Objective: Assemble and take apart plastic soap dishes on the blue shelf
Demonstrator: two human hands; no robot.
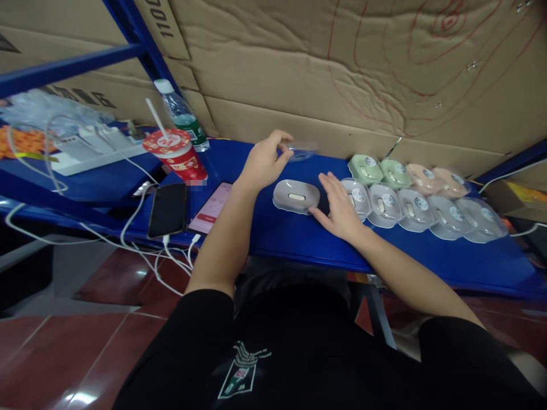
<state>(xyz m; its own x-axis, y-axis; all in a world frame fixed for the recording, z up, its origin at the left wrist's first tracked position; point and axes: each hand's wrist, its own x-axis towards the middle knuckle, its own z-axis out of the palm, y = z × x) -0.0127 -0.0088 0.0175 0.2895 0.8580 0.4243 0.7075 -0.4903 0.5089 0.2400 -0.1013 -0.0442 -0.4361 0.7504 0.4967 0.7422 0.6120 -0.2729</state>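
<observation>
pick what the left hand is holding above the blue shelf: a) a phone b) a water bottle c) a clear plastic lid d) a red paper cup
c: the left hand pinches a clear plastic lid just above the blue shelf, while the red cup, the phones and the water bottle sit untouched off to its left.

The cardboard box [164,23] bears the upside-down digits "1100"; other print is unreadable.
</observation>
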